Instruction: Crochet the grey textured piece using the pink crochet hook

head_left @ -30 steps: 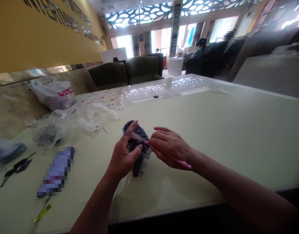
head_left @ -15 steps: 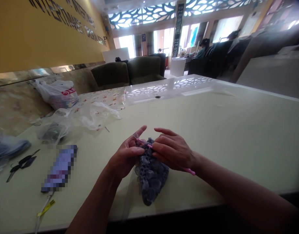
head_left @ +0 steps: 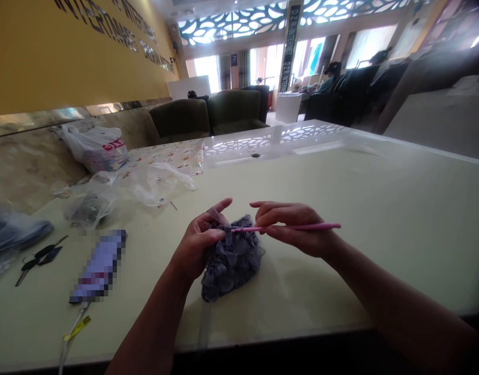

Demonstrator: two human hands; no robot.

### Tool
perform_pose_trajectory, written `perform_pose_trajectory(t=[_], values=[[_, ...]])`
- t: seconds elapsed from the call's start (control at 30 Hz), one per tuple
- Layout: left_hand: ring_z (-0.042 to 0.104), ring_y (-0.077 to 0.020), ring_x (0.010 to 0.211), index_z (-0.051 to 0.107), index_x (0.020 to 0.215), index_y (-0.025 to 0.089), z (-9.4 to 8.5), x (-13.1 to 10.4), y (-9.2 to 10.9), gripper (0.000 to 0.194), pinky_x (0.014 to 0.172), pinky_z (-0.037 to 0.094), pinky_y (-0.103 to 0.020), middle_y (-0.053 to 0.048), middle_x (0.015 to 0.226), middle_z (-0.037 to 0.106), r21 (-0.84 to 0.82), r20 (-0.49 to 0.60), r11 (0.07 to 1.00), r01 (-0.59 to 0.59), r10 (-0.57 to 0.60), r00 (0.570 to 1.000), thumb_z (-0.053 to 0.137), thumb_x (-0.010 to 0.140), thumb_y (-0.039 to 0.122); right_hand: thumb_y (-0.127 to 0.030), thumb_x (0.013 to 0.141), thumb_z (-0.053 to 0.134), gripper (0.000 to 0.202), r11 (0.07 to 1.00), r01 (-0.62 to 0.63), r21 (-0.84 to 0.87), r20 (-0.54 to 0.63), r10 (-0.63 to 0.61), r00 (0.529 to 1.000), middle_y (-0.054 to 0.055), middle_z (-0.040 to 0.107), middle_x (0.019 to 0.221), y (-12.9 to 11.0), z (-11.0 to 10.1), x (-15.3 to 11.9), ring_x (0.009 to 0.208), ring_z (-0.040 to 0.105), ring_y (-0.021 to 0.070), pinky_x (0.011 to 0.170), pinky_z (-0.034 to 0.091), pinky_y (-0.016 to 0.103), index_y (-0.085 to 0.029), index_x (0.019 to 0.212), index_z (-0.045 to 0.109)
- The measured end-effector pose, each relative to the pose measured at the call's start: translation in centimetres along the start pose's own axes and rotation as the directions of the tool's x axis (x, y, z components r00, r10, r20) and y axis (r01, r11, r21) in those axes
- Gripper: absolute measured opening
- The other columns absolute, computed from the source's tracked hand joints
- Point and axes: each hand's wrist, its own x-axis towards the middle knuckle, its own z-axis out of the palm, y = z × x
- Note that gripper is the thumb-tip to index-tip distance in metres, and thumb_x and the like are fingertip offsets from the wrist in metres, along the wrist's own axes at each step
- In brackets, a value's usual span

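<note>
The work surface is a pale, glossy table [head_left: 372, 219], its far end mirroring the patterned lattice [head_left: 239, 23] above the windows. A yellow wall [head_left: 67, 57] with dark lettering runs along the left; dark green armchairs [head_left: 180, 117] stand beyond the table, and a person [head_left: 330, 78] sits farther back. On the table's left side lie a white carrier bag [head_left: 93, 148] with red print, keys [head_left: 39, 260] and a white cable [head_left: 69, 341] bearing a yellow tag [head_left: 78, 328].

The crocheted piece [head_left: 233, 265] is grey-blue, with an open mesh at its upper edge and translucent, petal-like scraps over its face. It is located between the hands, near the table's front edge. The left hand [head_left: 202, 237] pinches its upper edge under the thumb, index finger extended. The right hand [head_left: 294, 224] has thumb and fingers closed on a pink hook [head_left: 313, 226], whose tip meets that edge.

Compared with half a second earlier, the hook has swung from a downward slant to nearly level, and the piece's lower end has shifted leftward.
</note>
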Motion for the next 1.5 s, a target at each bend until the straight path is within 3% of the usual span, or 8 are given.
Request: perform_pose_trajectory(t=[0.23, 0.47, 0.7, 0.9, 1.1, 1.2, 1.3, 1.5], values=[[0.062, -0.0231, 0.108, 0.068, 0.127, 0.027, 0.6, -0.2, -1.2, 0.058, 0.094, 0.046, -0.033, -0.007, 0.121, 0.069, 0.119, 0.071, 0.993, 0.015, -0.024, 0.997, 0.08, 0.071, 0.022, -0.03, 0.095, 0.061, 0.012, 0.96, 0.065, -0.272, -0.107, -0.098, 0.989, 0.006, 0.067, 0.094, 0.9, 2.6, -0.3, 0.093, 0.064, 0.0183, 0.092, 0.053, 0.037, -0.019, 0.097, 0.067], [0.037, -0.0334, 0.144, 0.076, 0.107, 0.024, 0.3, 0.1, -0.9, 0.033, 0.119, 0.021, -0.05, -0.009, 0.149, 0.054, 0.588, 0.036, 0.802, -0.103, 0.101, 0.994, 0.066, 0.087, 0.048, -0.025, 0.094, 0.059, 0.008, 0.97, -0.164, -0.177, -0.354, 0.093, 0.931, -0.002, 0.062, 0.072, -0.1, 3.4, -1.0, 0.059, 0.052, 0.0083, 0.056, 0.044, 0.018, -0.019, 0.09, 0.063], [0.066, -0.0195, 0.099, 0.047, 0.147, 0.028, 1.5, -0.2, -2.0, 0.083, 0.099, 0.045, -0.035, -0.003, 0.101, 0.072, -0.039, -0.027, 0.999, 0.026, -0.027, 0.999, 0.084, 0.073, 0.032, -0.026, 0.095, 0.061, 0.008, 0.983, -0.118, -0.137, -0.331, 0.067, 0.941, -0.001, 0.064, 0.075, 0.4, 4.7, -1.0, 0.063, 0.056, 0.0095, 0.06, 0.046, 0.02, -0.02, 0.093, 0.066], [0.063, -0.0124, 0.08, 0.041, 0.15, 0.026, 2.2, -0.5, -1.7, 0.091, 0.084, 0.048, -0.028, 0.001, 0.084, 0.068, -0.044, -0.073, 0.996, 0.083, -0.086, 0.994, 0.083, 0.07, 0.019, -0.032, 0.098, 0.057, 0.018, 0.939, 0.029, -0.342, -0.14, -0.081, 0.987, 0.0, 0.059, 0.073, 0.7, 3.6, -0.4, 0.067, 0.054, 0.0118, 0.067, 0.046, 0.024, -0.018, 0.094, 0.068], [0.062, -0.0142, 0.098, 0.065, 0.131, 0.025, 2.1, -0.3, -2.2, 0.064, 0.094, 0.043, -0.027, -0.002, 0.104, 0.067, 0.219, -0.257, 0.975, -0.034, 0.091, 0.962, 0.081, 0.07, 0.017, -0.019, 0.097, 0.052, 0.017, 0.562, 0.109, -0.82, -0.06, -0.274, 0.96, -0.001, 0.053, 0.067, 1.1, 4.0, -0.4, 0.066, 0.047, 0.0139, 0.088, 0.046, 0.033, -0.019, 0.085, 0.063], [0.064, -0.014, 0.093, 0.066, 0.128, 0.024, 2.3, -0.3, -2.1, 0.06, 0.09, 0.046, -0.027, -0.002, 0.102, 0.069, 0.031, -0.195, 0.998, 0.063, -0.056, 0.979, 0.081, 0.069, 0.018, -0.012, 0.095, 0.051, 0.014, 0.468, 0.103, -0.878, -0.048, -0.3, 0.953, -0.001, 0.054, 0.068, 1.0, 4.5, -0.7, 0.066, 0.047, 0.0149, 0.097, 0.044, 0.037, -0.019, 0.086, 0.06], [0.065, -0.0118, 0.077, 0.062, 0.133, 0.02, 2.2, -0.4, -1.3, 0.068, 0.078, 0.05, -0.024, -0.001, 0.089, 0.07, -0.167, -0.04, 0.963, 0.212, -0.221, 0.974, 0.08, 0.067, 0.015, -0.014, 0.094, 0.054, 0.01, 0.512, 0.141, -0.847, -0.042, -0.33, 0.943, -0.001, 0.055, 0.069, 0.7, 4.5, -1.0, 0.066, 0.048, 0.0147, 0.099, 0.046, 0.038, -0.021, 0.088, 0.057], [0.067, -0.0138, 0.073, 0.057, 0.138, 0.018, 1.2, -0.5, 0.2, 0.072, 0.073, 0.053, -0.025, -0.003, 0.085, 0.072, -0.195, 0.038, 0.967, 0.163, -0.159, 0.987, 0.076, 0.068, 0.012, -0.016, 0.091, 0.06, 0.007, 0.686, 0.269, -0.676, -0.047, -0.405, 0.913, -0.002, 0.056, 0.069, 0.6, 3.5, -0.8, 0.064, 0.053, 0.0136, 0.09, 0.054, 0.037, -0.02, 0.095, 0.057]])
